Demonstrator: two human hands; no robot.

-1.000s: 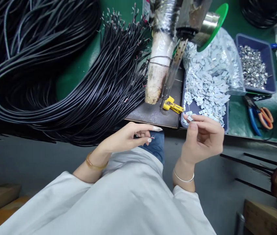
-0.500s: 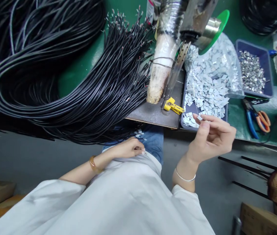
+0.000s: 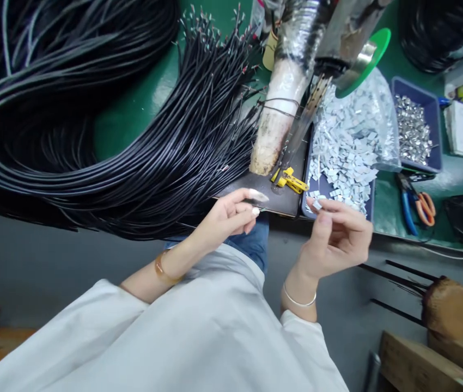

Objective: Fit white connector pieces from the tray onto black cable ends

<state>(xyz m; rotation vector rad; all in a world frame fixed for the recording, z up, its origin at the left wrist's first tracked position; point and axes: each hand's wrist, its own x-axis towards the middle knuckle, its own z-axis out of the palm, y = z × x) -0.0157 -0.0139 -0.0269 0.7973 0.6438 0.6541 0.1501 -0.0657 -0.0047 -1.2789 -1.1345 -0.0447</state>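
My left hand [image 3: 235, 215] is in front of the bench edge, near the yellow clip-like piece [image 3: 292, 181]. Its thumb presses against the bent fingers with the index finger stretched above; a tiny thin end shows at the thumb tip, too small to name. At the front of the blue tray [image 3: 307, 163], my right hand [image 3: 335, 234] pinches a small pale rectangular piece [image 3: 317, 204] between thumb and fingertips. Many similar pale pieces [image 3: 348, 174] fill that tray. A thin, wire-like line runs down above the right fingertips; whether they hold it I cannot tell.
Bundled black cables [image 3: 166, 147] cover the left of the bench, stripped ends pointing back. A wrapped, stained tube [image 3: 272, 130] hangs over the middle beside a green-rimmed spool [image 3: 378, 60]. A bin of metal parts [image 3: 413, 128], pliers [image 3: 415, 204] and a round-topped stool [image 3: 450, 307] are at right.
My left hand has risen from my lap to the bench edge, its index finger now stretched out. My right hand, still pinching the pale piece, appears further left as the view shifts.
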